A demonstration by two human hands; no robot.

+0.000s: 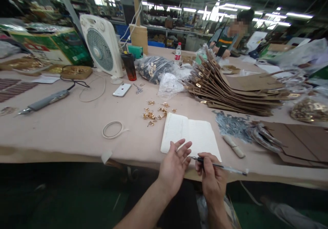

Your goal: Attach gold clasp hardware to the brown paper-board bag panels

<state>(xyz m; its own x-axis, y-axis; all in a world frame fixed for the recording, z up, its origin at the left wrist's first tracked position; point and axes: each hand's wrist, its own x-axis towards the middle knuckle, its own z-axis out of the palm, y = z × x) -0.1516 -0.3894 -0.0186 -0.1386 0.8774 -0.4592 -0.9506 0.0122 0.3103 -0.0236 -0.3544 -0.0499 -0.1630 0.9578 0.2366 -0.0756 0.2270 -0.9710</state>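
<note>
Slim clear plastic pen with a black grip [229, 168]: in the right hand [212, 179], pinched between thumb and fingers close to the tip. Long axis lies crosswise, roughly parallel to the near edge of the pink-beige cloth-covered desk [77, 130]; tip points left, tail sticks out to the right and sits slightly lower in view.

Left hand [174, 169]: empty, palm turned up, fingers spread and loosely curled. Pen tip just beside its fingertips; contact between them cannot be told.

Open notebook with white ruled paper pages [202, 137]: flat on the desk, directly beyond both hands, fold running away from the person. Left fingers overlap its near edge around the left page and fold; right hand lies by the near corner of the right page. Left fingertips reach farther over the paper in this view. Pen tip lines up with the near edge, by the fold; height above the page cannot be judged.

Surroundings: scattered small gold-coloured metal fittings [150, 115] beyond and left of the notebook; heap of flat grey pieces [232, 125] just beside its right edge.
</note>
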